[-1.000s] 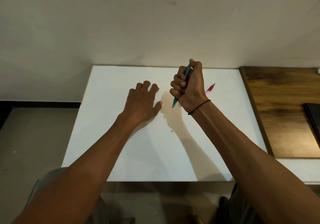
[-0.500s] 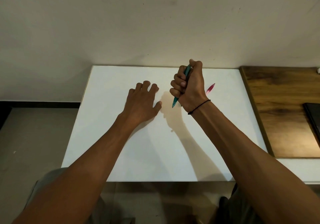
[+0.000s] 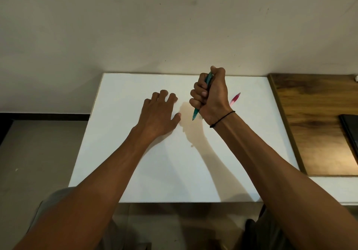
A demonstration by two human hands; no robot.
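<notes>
Fist work, by the look of it: the right hand (image 3: 212, 96) is wrapped tight around a green pen (image 3: 195, 113), which it holds over the white table (image 3: 135, 172) at about 1 o'clock from the table's middle. The tip points down and back toward the person, and the thumb is folded over the top end. The left hand (image 3: 157, 117) lies palm down at 11 o'clock, fingers loosely spread, holding nothing.

I judge the step to be working the pen's top end – clicking it or readying it – not writing, since the tip seems to hang clear of the surface. A next move would call for a firm thumb press, then a shift from fist to a fingertip pinch before the tip comes down.

The fist hides the pen's middle, and whether the thumb meets a button I cannot tell. A pink pen (image 3: 235, 99) at 2 o'clock is half hidden behind the wrist. On the wooden board (image 3: 313, 124) at 3 o'clock, a dark flat thing (image 3: 350, 131) is cut off by the frame.
</notes>
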